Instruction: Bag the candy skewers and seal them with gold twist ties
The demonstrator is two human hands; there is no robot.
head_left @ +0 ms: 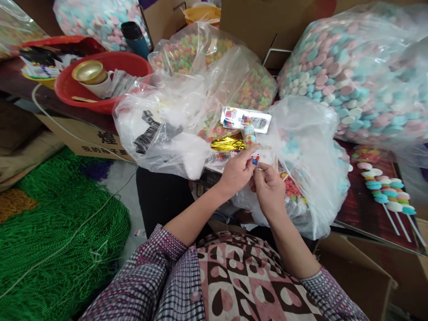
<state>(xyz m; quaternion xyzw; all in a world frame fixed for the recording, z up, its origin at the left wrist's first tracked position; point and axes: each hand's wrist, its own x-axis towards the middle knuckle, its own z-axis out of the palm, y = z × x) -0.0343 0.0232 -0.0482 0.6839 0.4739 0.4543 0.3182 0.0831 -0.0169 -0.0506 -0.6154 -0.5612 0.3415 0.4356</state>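
A candy skewer in a printed clear wrapper points away from me, its coloured pieces stacked in a column. My left hand is closed around its lower part, with the index finger along it. My right hand pinches at the near end, close to the left fingertips; the exact grip is hidden. A small blue and red patch shows between the hands. Just beyond lie a pile of gold twist ties and a stack of printed wrappers.
Clear bags of candy rings and pastel tablets stand behind. A slack plastic bag lies beside my right hand. Finished-looking candy skewers rest at the right. A red basin and green cords are leftward.
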